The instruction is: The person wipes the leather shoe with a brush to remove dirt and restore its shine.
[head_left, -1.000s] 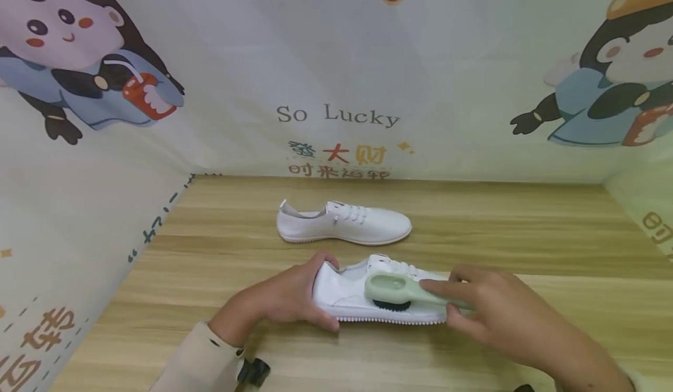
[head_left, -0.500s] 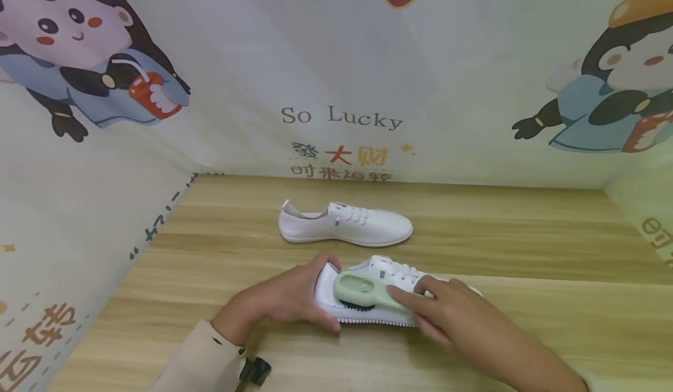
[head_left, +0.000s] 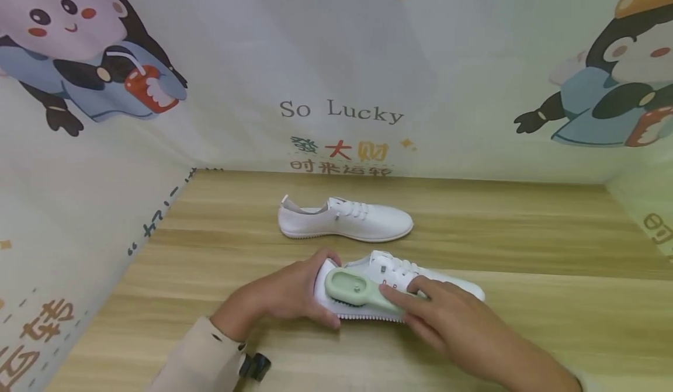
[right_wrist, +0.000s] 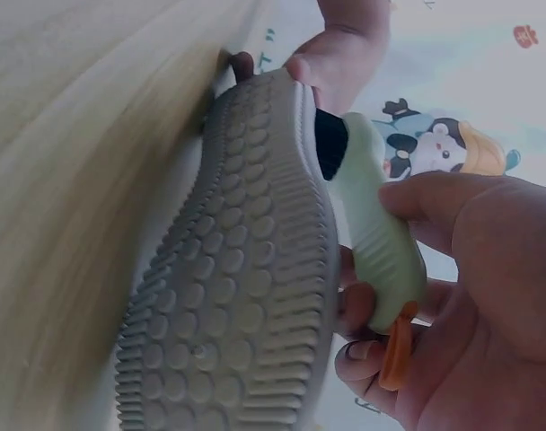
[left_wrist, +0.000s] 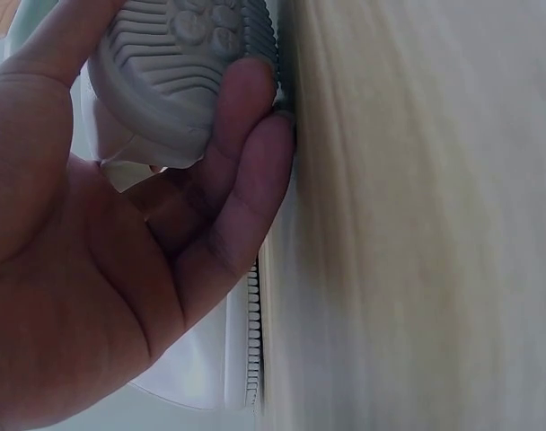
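A white lace-up shoe (head_left: 447, 280) lies tilted near the front of the table, its textured sole (right_wrist: 228, 269) showing in the right wrist view. My left hand (head_left: 294, 291) grips it round the heel, thumb at the near side; in the left wrist view the fingers (left_wrist: 246, 180) curl under the heel. My right hand (head_left: 447, 322) holds a pale green brush (head_left: 347, 285) by its handle, forefinger laid along the neck. The brush's black bristles (right_wrist: 330, 144) are against the shoe's near side, close to the heel. An orange loop (right_wrist: 399, 348) hangs from the handle's end.
A second white shoe (head_left: 368, 222) stands upright behind the first, toe to the right. The wood-grain table (head_left: 526, 228) meets a printed white cloth wall (head_left: 462, 88) at the back and sides. A small black object (head_left: 257, 367) is by the left sleeve.
My right hand has slid the brush leftward along the shoe's side, from the middle to the heel. The left hand keeps its grip on the heel, and the shoe stays put.
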Tool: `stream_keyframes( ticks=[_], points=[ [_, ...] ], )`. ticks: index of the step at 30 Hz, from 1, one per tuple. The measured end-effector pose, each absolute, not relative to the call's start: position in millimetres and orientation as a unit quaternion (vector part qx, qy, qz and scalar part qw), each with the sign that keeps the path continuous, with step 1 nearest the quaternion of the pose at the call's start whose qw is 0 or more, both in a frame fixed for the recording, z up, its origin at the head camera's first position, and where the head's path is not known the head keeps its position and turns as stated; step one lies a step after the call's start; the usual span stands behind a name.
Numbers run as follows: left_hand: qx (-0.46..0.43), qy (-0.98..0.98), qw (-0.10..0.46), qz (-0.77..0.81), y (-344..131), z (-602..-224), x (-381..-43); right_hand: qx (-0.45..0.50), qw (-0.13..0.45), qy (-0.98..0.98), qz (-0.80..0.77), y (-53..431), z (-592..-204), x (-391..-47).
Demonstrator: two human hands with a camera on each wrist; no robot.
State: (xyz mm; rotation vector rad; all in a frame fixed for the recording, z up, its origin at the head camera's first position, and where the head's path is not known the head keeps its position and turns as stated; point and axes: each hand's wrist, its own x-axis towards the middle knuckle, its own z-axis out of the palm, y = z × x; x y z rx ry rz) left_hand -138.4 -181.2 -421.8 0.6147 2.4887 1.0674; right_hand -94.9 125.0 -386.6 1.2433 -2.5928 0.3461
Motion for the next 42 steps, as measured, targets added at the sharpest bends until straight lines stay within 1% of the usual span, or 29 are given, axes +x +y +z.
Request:
stream_keyframes(
  ticks=[5, 9, 16, 20, 27, 34, 38, 42],
  points=[
    [0.218, 0.877, 0.186, 0.385, -182, -422, -138, 0.422, 0.100, -0.892, 0.128, 132, -379, -97],
    [0.215, 0.880, 0.183, 0.383, -182, -421, -139, 0.404, 0.066, -0.902, 0.137, 137, -370, -101],
    [0.213, 0.881, 0.185, 0.380, -182, -419, -139, 0.394, 0.054, -0.905, 0.152, 150, -363, -103],
    [0.212, 0.882, 0.181, 0.379, -183, -420, -140, 0.373, 0.034, -0.913, 0.160, 160, -356, -104],
    [0.213, 0.882, 0.183, 0.379, -182, -421, -141, 0.363, 0.026, -0.915, 0.173, 174, -348, -107],
    [0.212, 0.884, 0.181, 0.375, -182, -420, -141, 0.322, 0.000, -0.933, 0.163, 183, -341, -107],
    [0.209, 0.885, 0.182, 0.375, -183, -420, -140, 0.348, -0.004, -0.921, 0.177, 178, -345, -109],
    [0.212, 0.883, 0.182, 0.377, -183, -420, -140, 0.364, -0.026, -0.911, 0.194, 165, -354, -109]
  ],
)
